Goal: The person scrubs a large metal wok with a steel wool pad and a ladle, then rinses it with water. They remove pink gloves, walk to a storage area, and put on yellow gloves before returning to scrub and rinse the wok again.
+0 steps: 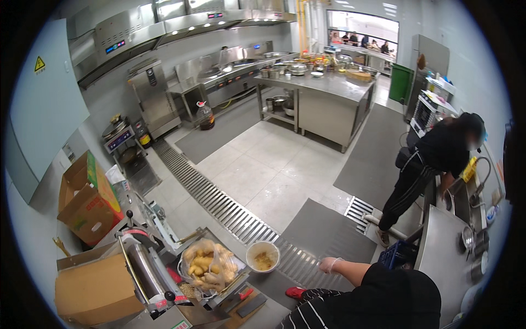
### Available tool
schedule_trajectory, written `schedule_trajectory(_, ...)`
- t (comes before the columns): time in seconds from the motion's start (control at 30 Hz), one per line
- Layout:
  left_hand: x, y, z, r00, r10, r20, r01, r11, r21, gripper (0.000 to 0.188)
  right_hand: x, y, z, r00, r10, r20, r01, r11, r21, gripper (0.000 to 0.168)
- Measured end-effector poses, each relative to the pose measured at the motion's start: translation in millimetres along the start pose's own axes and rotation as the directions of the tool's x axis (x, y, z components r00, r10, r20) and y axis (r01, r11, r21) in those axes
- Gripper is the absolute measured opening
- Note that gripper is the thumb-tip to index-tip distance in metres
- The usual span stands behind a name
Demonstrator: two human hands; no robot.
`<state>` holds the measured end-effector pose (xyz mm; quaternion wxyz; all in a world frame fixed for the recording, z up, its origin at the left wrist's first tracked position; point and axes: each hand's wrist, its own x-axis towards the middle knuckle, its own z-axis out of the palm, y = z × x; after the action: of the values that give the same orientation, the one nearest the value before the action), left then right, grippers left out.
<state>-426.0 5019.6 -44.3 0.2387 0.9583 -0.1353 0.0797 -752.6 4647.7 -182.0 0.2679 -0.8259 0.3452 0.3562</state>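
My right hand [330,265], in a clear plastic glove, reaches out at hip height over the floor drain. Its fingers are turned away, and nothing visible is held. My left hand is out of view. Left of the right hand, apart from it, stands a white bucket [263,256] with wet yellowish-brown scraps at its bottom. A clear plastic bag [213,246] of ginger roots [201,263] rests beside the bucket on a metal worktop. In front of it lie a red-handled tool [246,293] and a dark grey block [252,304] on a wooden board [236,314].
A roller machine [144,267] and cardboard boxes [92,286] stand at left. Slotted drain grating [213,197] crosses the tiled floor. A co-worker [427,160] bends over the sink at right, near a steel counter [444,246]. A steel island [324,111] stands farther back.
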Motion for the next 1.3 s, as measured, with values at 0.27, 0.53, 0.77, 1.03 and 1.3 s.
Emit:
schedule_trajectory(0.27, -1, -10, 3, 0.994, 0.069, 0.085, -0.064, 0.996, -0.059, 0.048, -57, 45, 94, 0.984, 0.173, -0.050, -0.163, 0.975, 0.152, 0.035)
schedule_trajectory(0.53, -18, -33, 2, 0.985, 0.059, 0.160, -0.039, 0.992, -0.124, 0.045, -104, 92, 174, 0.987, 0.099, 0.130, -0.077, 0.984, -0.162, 0.023)
schedule_trajectory(0.77, -72, -114, -13, 0.943, -0.217, 0.252, 0.266, 0.947, -0.181, 0.043, -109, -17, 62, 0.958, 0.256, 0.130, -0.259, 0.966, 0.011, 0.027)
schedule_trajectory(1.03, -299, -198, 27, 0.435, -0.732, 0.524, 0.895, 0.416, -0.161, 0.041, 20, -125, 40, 0.770, -0.380, 0.513, 0.638, 0.444, -0.629, 0.023)
schedule_trajectory(1.3, -409, -115, 89, 0.088, -0.887, 0.452, 0.818, -0.195, -0.542, 0.042, 99, -282, 127, 0.190, -0.439, 0.878, 0.886, -0.310, -0.346, 0.037)
